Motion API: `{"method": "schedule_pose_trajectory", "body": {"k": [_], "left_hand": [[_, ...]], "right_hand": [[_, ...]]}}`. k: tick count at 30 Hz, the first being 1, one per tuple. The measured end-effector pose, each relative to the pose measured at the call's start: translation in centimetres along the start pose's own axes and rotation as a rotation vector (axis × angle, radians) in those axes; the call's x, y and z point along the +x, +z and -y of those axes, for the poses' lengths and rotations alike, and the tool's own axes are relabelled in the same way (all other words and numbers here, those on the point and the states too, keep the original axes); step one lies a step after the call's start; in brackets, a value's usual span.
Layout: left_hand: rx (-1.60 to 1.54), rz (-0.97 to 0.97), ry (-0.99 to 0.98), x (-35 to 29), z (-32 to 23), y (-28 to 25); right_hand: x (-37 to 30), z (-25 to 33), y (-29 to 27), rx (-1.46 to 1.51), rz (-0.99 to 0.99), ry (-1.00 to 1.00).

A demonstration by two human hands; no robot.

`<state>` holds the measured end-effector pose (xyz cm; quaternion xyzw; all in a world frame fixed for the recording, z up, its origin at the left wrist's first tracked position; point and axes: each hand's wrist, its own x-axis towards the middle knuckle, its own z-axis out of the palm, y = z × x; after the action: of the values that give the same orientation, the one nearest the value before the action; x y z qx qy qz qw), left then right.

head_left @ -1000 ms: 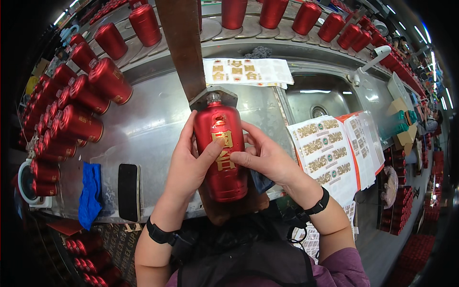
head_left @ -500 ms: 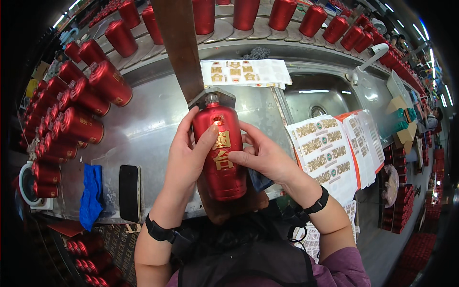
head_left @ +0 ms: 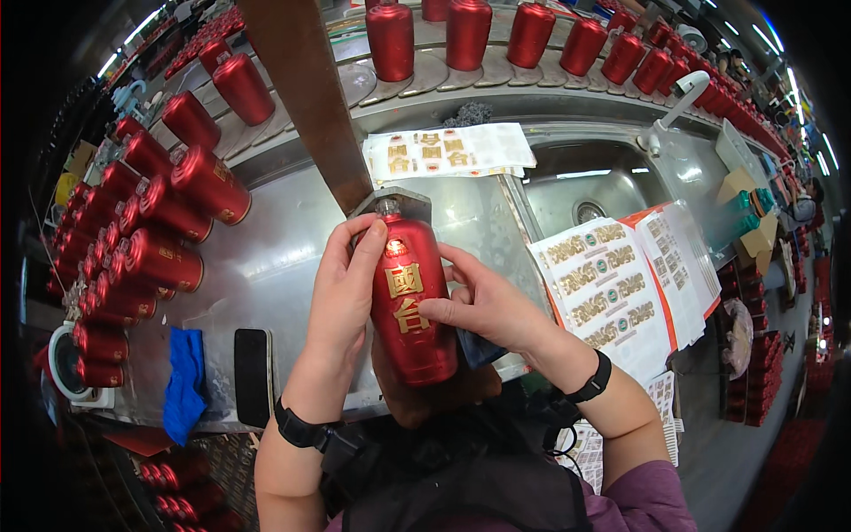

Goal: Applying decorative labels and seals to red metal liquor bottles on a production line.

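In the head view, a red bottle (head_left: 417,350) with gold characters on its front is held over the near edge of the metal bench (head_left: 266,284). Its left side is gripped by the left hand (head_left: 344,279), the thumb laid by the neck; its right side is clasped by the right hand (head_left: 492,306), the thumb pressed beside the lower character. A black phone (head_left: 253,377) and blue cloth (head_left: 184,386) are seen to the left, printed sheets (head_left: 612,284) to the right.

Gold-marked red bottle (head_left: 424,350), blue cloth (head_left: 184,386)
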<state>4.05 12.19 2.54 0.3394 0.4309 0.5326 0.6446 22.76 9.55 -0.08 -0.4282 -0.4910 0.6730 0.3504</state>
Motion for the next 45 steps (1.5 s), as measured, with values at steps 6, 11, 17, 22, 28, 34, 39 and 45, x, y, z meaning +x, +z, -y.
{"method": "schedule_pose_trajectory", "body": {"k": [6,11,17,22,28,34,39,45], "left_hand": [[0.157,-0.035,-0.004,-0.1,-0.6,1.0],[0.075,-0.033,-0.025,0.6,-0.3,0.1],[0.061,-0.025,-0.018,-0.2,-0.4,0.3],[0.157,0.033,0.006,-0.3,0.0,0.0],[0.143,0.046,-0.002,-0.3,0.0,-0.2],[0.138,0.032,-0.002,0.0,-0.1,-0.5],[0.151,0.007,-0.019,0.2,0.0,-0.3],[0.082,0.014,-0.013,0.2,0.2,-0.7]], "right_hand": [[-0.1,0.7,0.0,-0.071,0.004,0.017],[-0.3,1.4,0.1,-0.080,0.018,0.015],[-0.4,1.9,0.3,-0.070,0.009,0.056],[-0.5,2.0,0.2,-0.058,0.018,0.056],[-0.4,1.7,0.2,-0.051,0.018,0.061],[-0.4,1.9,0.2,-0.040,0.024,0.062],[-0.5,2.0,0.3,-0.002,0.029,0.048],[-0.5,1.7,0.3,0.007,0.025,0.026]]}}
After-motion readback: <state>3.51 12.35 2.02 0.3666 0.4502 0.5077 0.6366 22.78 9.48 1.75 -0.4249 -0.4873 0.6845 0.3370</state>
